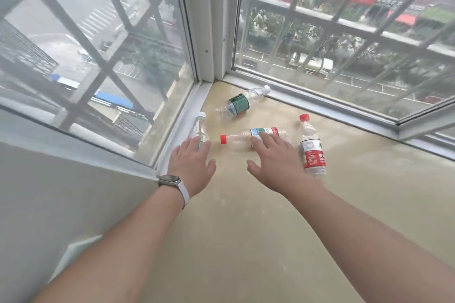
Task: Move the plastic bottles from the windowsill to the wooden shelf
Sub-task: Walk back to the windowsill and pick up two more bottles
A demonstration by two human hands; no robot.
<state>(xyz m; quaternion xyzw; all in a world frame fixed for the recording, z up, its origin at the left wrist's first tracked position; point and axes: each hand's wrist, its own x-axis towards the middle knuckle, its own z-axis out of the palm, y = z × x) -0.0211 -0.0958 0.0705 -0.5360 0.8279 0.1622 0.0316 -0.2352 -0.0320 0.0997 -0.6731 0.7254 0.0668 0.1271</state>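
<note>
Four clear plastic bottles [238, 105] on windowsill [246, 229], two red-capped, two white-capped

no legible text (bottle labels [314, 155] blurred)

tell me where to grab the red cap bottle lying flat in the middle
Grip the middle bottle around its labelled midsection, from above: it lies flat on the windowsill, cap to the left, round side up, beneath the right hand.
</note>
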